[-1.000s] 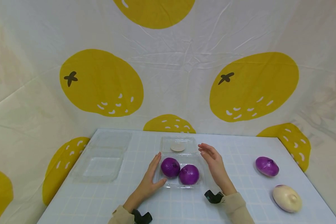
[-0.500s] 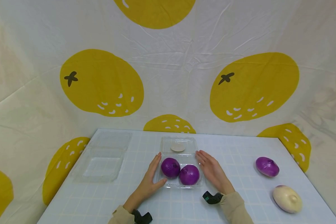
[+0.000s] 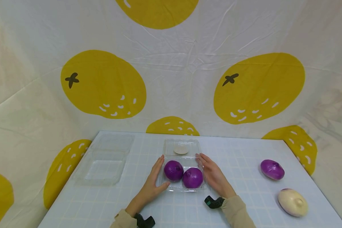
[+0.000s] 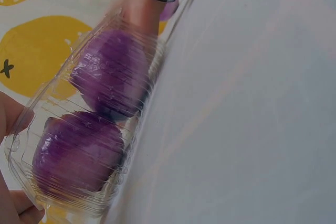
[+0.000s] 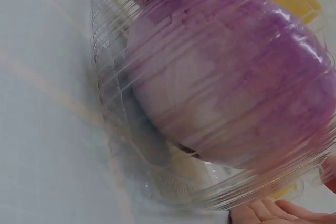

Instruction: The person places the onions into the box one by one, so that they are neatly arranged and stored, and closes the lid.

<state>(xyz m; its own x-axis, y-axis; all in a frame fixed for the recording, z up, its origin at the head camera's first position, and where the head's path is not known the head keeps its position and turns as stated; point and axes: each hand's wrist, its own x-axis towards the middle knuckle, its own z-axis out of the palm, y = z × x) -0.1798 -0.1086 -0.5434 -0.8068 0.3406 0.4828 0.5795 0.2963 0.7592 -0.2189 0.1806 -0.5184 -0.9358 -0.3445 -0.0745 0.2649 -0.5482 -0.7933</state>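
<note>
A clear plastic clamshell box [image 3: 178, 186] stands on the table with its lid [image 3: 167, 147] raised behind. Inside are two glossy purple-and-white turnips, the left turnip [image 3: 173, 170] a little farther back than the right turnip [image 3: 192, 178]. My left hand [image 3: 152, 185] lies along the box's left side, fingers straight, thumb stretched to the front rim. On the other side, my right hand [image 3: 215, 174] rests against the wall, its fingertips showing through the plastic by the rear corner. In the right wrist view, a turnip [image 5: 236, 72] fills the box wall in front of the camera.
Farther left, a larger clear clamshell box [image 3: 105, 167] lies with its lid unfolded. At the right, a purple turnip [image 3: 272, 169] and another turnip with its white side showing [image 3: 292, 202] lie on the table [image 3: 239, 148]. A patterned cloth [image 3: 179, 69] hangs behind.
My right hand has moved left and slightly down, from beside the box to its right wall. My left hand, the box and the turnips keep their places.
</note>
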